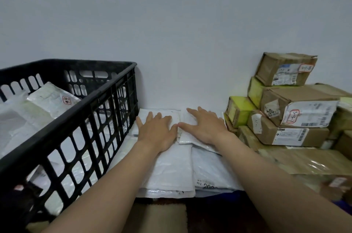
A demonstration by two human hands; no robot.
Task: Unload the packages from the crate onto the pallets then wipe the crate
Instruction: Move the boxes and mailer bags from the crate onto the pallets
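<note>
A white mailer (209, 175) at the pile's near edge is printed "40-2-" above large digits starting "200". The middle cardboard box (297, 105) has a red-bordered sticker handwritten "3-3-7" and tape marked roughly "400". The top box (282, 69) has a sticker reading perhaps "1-1-8". The red-bordered sticker on a package (51, 99) in the crate (106, 88) is illegible.

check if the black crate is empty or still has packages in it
Not empty: white packages lie inside the black crate, seen over its rim and through its slotted side.
</note>
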